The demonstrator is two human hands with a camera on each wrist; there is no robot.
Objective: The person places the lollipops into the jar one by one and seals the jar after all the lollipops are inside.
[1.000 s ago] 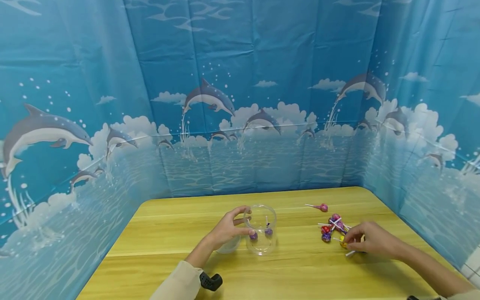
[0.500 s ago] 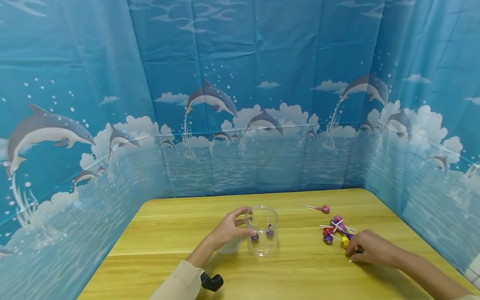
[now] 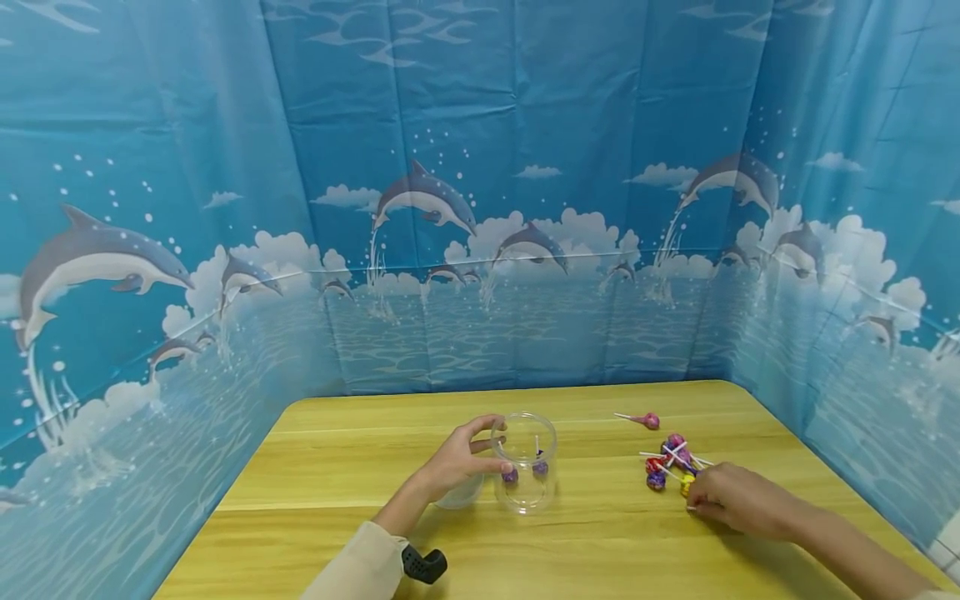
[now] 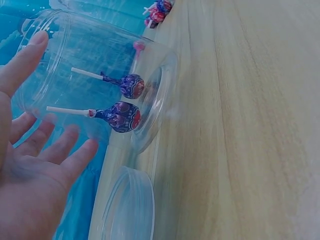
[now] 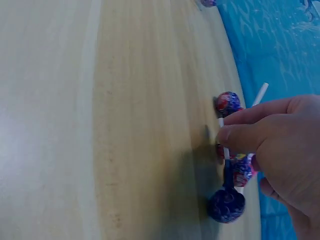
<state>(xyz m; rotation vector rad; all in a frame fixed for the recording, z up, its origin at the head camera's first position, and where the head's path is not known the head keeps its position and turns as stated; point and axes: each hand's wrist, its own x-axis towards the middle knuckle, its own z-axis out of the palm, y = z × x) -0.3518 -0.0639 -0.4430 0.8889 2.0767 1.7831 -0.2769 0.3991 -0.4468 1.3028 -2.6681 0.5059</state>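
My left hand (image 3: pixel 453 462) holds a clear plastic jar (image 3: pixel 524 497) by its left side, thumb and fingers about the rim end. Inside the jar stand two purple-wrapped lollipops (image 4: pixel 120 117), heads down and sticks up. At the right, my right hand (image 3: pixel 738 497) pinches the white stick of a dark blue-purple lollipop (image 5: pixel 226 205) between thumb and forefinger. Its round head hangs to one side in the right wrist view; in the head view the hand hides it. Beside those fingers lies a pile of lollipops (image 3: pixel 677 450) with red, purple, pink and yellow wrappers.
A translucent round lid (image 4: pixel 131 210) lies on the wooden table (image 3: pixel 337 483), just left of the jar. One pink lollipop (image 3: pixel 651 421) lies apart, behind the pile. A blue dolphin-print curtain (image 3: pixel 465 325) encloses the table's back and sides.
My right hand has shifted slightly down at the near edge of the pile and now pinches a lollipop stick. My left hand and the jar stay in place.
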